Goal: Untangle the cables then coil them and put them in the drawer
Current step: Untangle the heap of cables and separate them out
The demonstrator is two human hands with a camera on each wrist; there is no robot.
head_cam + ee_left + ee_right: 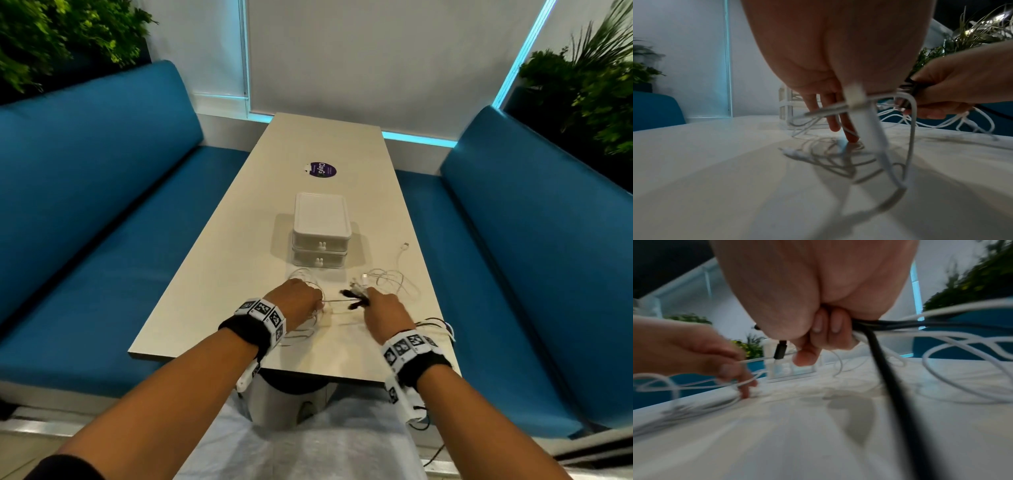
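Observation:
My left hand (308,300) pinches a thin white cable (337,300) that runs taut across to my right hand (378,306). In the left wrist view that white cable (875,146) loops over my left hand (838,123), whose fingertips touch the table (239,240). My right hand (826,334) is curled round a bundle of black cable (881,360) and white cable; black plug ends (352,297) stick out of its grip. More tangled white cable (397,281) lies right of it. A white two-drawer box (322,236) stands just beyond both hands, both drawers closed.
Blue padded benches (102,205) run along both sides of the table. A purple round sticker (320,169) lies on the table behind the box. One loose white plug end (406,245) lies right of the box. The table's near edge (274,365) is close under my wrists.

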